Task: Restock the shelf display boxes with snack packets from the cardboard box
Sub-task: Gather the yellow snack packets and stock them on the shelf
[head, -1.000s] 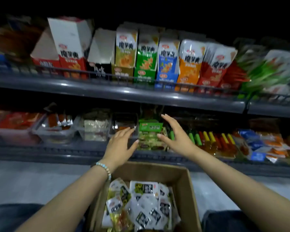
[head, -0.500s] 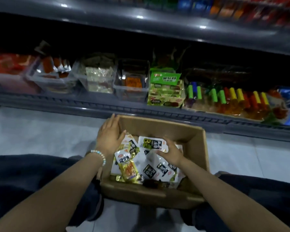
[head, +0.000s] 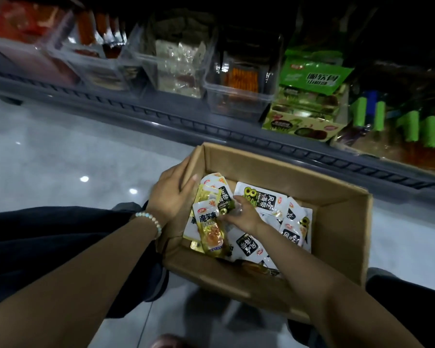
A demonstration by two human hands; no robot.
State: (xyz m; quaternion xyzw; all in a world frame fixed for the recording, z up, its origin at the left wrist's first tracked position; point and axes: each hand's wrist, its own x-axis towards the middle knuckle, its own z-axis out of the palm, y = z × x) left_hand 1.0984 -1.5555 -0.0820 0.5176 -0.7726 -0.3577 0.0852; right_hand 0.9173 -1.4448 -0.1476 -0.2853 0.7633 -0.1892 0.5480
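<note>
An open cardboard box (head: 342,237) sits on the floor between my knees, holding several white-and-black snack packets (head: 261,200) and yellow snack packets (head: 210,228). My left hand (head: 172,194) grips the box's left wall, thumb inside the rim. Inside the box, my right hand (head: 241,214) lies on the packets with its fingertips pinching at the yellow and white ones near the left side. A green display box (head: 309,109) with small packets stands on the low shelf above.
The low shelf rail (head: 161,119) runs across the view above the box. Clear plastic bins (head: 236,96) with snacks line the shelf to the left of the green box. Green-capped items (head: 409,126) lie to its right. Glossy grey floor (head: 73,159) spreads on the left.
Both hands came down from the shelf to the cardboard box. The left took hold of the box wall. The right reached among the packets and moved left. The view tilted down.
</note>
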